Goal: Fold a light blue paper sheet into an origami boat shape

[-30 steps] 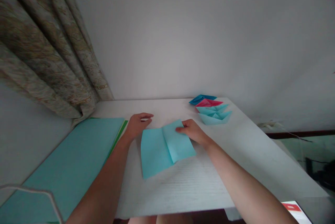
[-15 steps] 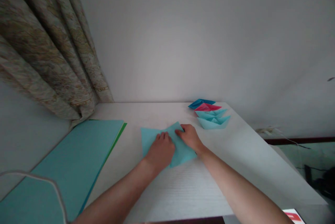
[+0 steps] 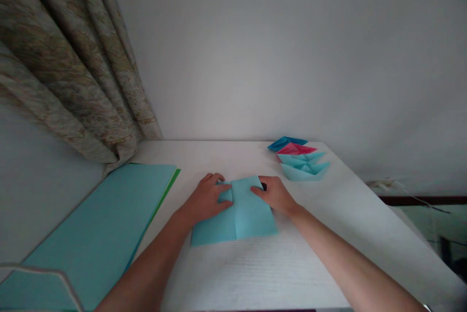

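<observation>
A light blue sheet of paper (image 3: 255,215) with a crease down its middle lies on the white table in front of me. My left hand (image 3: 206,199) rests over its upper left part, thumb and index finger spread on the paper and the other fingers by the far edge. At the upper right corner, my right hand (image 3: 274,192) pinches the sheet, thumb on top and the other fingers partly hidden behind it. Beyond that hand stand folded paper boats: two light blue ones, the nearest (image 3: 304,172) in front, then a pink one (image 3: 296,148) and a dark blue one (image 3: 287,143).
A stack of large coloured sheets (image 3: 98,224), light blue on top with green beneath, covers the table's left side. A pale cable (image 3: 40,269) crosses the stack's near corner. The white table (image 3: 233,283) meets a wall at the back, with a patterned curtain (image 3: 83,59) at left.
My left hand has slid left from the middle of the sheet, and its fingers have spread. The paper has turned and opened flatter, uncovering its crease. My right hand keeps its pinch.
</observation>
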{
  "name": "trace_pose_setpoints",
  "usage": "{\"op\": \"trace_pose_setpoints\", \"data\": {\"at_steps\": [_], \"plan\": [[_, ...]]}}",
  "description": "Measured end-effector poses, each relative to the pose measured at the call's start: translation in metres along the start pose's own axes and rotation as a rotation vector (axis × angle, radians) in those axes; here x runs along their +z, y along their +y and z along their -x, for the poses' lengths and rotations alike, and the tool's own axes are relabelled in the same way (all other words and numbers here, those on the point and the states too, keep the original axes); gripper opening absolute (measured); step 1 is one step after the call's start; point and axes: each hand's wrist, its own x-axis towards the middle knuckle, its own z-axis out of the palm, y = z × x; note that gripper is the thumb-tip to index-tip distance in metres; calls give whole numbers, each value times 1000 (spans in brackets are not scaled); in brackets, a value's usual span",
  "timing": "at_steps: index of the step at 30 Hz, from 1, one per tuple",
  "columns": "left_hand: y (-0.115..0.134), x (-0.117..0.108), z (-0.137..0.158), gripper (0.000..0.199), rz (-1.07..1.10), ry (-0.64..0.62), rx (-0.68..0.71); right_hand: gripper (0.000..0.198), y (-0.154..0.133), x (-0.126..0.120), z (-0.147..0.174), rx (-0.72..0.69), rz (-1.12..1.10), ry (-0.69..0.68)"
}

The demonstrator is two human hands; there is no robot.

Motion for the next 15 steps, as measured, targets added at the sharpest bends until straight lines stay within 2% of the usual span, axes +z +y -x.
{"op": "trace_pose_setpoints", "data": {"at_steps": [5,10,15], "plan": [[-5,-3,0,43,4,-69,72,16,-18,7,12,46,169,17],[-5,-6,-1,45,32,-152,131,12,-23,13,21,-87,253,-54],[-10,0,0,58,24,-115,121,13,-14,19,24,-60,329,37]]}}
